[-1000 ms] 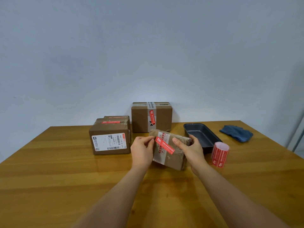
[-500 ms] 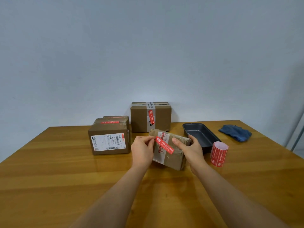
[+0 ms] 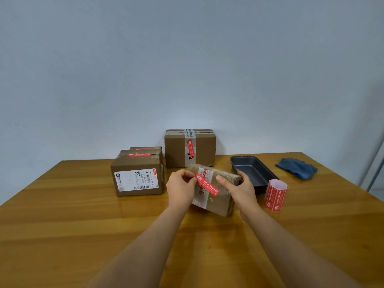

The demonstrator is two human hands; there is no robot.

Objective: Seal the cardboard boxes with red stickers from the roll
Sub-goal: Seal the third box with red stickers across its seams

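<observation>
Worktop of glossy honey-brown wood (image 3: 62, 225) against plain pale wall (image 3: 187, 59), near half bare, small taped cardboard box (image 3: 216, 201) tilted at centre, left hand (image 3: 180, 190) fingers pinching red sticker (image 3: 207, 185) end, right hand (image 3: 243, 189) gripping box, red sticker roll (image 3: 276, 195) upright just right.

Even, soft light fills the scene, bright with no harsh patches. The wall (image 3: 187, 59) grades from pale grey at the centre to darker corners. Glossy streaks of glare run across the wooden table (image 3: 62, 225), strongest in the pale bands near the front. Shadows are faint and short, tucked close under the boxes. Wide-angle bending curves the table edges outward. Small print on the labels is soft, unreadable, and both forearms smear slightly at the bottom edge.
</observation>
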